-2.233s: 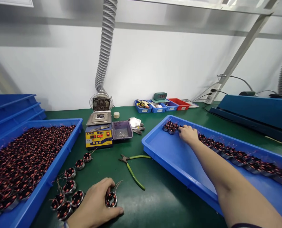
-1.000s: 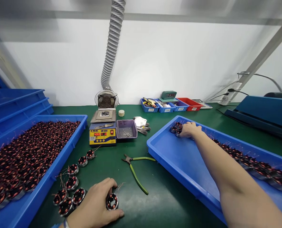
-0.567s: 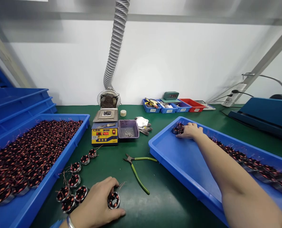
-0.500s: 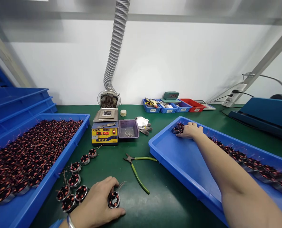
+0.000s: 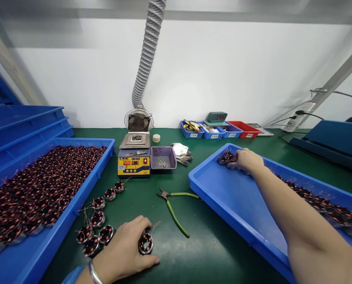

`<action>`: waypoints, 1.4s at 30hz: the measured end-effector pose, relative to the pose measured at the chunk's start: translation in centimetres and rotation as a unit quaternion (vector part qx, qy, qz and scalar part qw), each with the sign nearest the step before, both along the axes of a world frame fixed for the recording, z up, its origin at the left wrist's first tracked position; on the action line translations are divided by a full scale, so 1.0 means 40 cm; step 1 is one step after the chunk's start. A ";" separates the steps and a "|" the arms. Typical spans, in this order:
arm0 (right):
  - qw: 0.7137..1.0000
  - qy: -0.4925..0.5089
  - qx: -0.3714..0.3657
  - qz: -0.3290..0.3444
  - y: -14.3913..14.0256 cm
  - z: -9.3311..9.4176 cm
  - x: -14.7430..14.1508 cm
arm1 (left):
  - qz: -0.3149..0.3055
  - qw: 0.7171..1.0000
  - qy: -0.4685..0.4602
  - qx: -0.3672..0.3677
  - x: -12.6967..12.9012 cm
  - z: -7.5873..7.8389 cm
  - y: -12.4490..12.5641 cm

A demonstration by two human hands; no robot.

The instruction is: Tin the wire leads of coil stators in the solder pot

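My left hand [image 5: 127, 244] rests low on the bench, its fingers and thumb curled around a small wound motor stator [image 5: 149, 249] with red-copper coils, a black core and thin lead wires. Several similar stators [image 5: 98, 219] stand in a loose line to its left. My right hand [image 5: 249, 159] reaches to the far side of the right blue tray [image 5: 223, 185], touching a row of stators [image 5: 227, 157] along that edge. Its fingertips are hidden behind the hand. Between the hands lie green-handled cutting pliers [image 5: 176, 215], jaws apart.
A large blue tray [image 5: 113, 148] packed with stators stands at left, beside stacked trays [image 5: 30, 118]. A yellow-fronted solder pot [image 5: 133, 165] sits under a flexible duct [image 5: 149, 51], with a purple bin [image 5: 164, 152] and gloves [image 5: 183, 154] nearby. Small bins [image 5: 213, 133] line the back.
My right hand has moved right along the tray's far edge, uncovering more stators near the corner. My left hand keeps its hold. The view has shifted slightly.
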State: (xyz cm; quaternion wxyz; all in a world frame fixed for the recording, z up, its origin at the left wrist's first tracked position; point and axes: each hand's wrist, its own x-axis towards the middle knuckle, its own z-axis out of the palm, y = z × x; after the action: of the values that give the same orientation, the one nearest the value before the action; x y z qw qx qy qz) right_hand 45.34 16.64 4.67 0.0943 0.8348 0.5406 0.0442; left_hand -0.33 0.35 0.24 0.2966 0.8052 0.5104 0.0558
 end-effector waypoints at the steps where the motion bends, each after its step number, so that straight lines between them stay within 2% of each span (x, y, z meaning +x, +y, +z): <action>1: 1.000 0.005 -0.001 -0.007 0.002 0.008 0.006 | -0.002 1.000 0.001 -0.005 -0.001 0.002 0.001; 5: 0.995 0.066 -0.069 -0.020 -0.004 0.017 0.035 | -0.001 1.000 0.005 -0.008 -0.002 0.009 0.004; 8: 0.990 0.094 -0.103 -0.017 -0.038 -0.024 0.040 | 0.002 1.000 0.009 -0.004 -0.002 0.008 0.003; 13: 0.997 0.067 -0.038 -0.021 -0.134 -0.109 0.035 | -0.010 1.000 0.000 0.005 -0.004 -0.010 -0.003; 16: 0.997 0.062 -0.023 -0.046 -0.203 -0.131 0.061 | -0.011 1.000 -0.008 0.028 -0.008 -0.028 -0.004; 19: 0.995 0.055 -0.016 -0.080 -0.275 -0.130 0.104 | -0.011 0.999 -0.018 0.040 -0.014 -0.043 0.001; 23: 0.995 0.048 0.000 -0.090 -0.350 -0.131 0.143 | -0.018 0.999 -0.013 0.028 -0.016 -0.053 0.011; 28: 0.989 0.054 -0.011 -0.135 -0.415 -0.140 0.169 | -0.016 0.998 -0.018 0.061 -0.012 -0.054 0.004; 32: 0.984 0.046 -0.004 -0.170 -0.467 -0.126 0.199 | -0.013 0.997 -0.001 0.081 -0.008 -0.050 -0.002; 37: 0.975 0.060 -0.032 -0.213 -0.538 -0.110 0.235 | -0.014 0.996 0.013 0.091 -0.007 -0.055 -0.002; 42: 0.975 0.048 -0.017 -0.215 -0.573 -0.098 0.255 | -0.015 0.995 0.005 0.095 -0.010 -0.061 -0.002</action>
State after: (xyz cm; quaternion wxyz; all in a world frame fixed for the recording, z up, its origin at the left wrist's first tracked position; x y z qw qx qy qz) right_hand 55.54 -6.30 0.76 0.0901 0.9308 0.3534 -0.0260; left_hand -0.72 0.28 -2.20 0.2170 0.8374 0.4925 0.0956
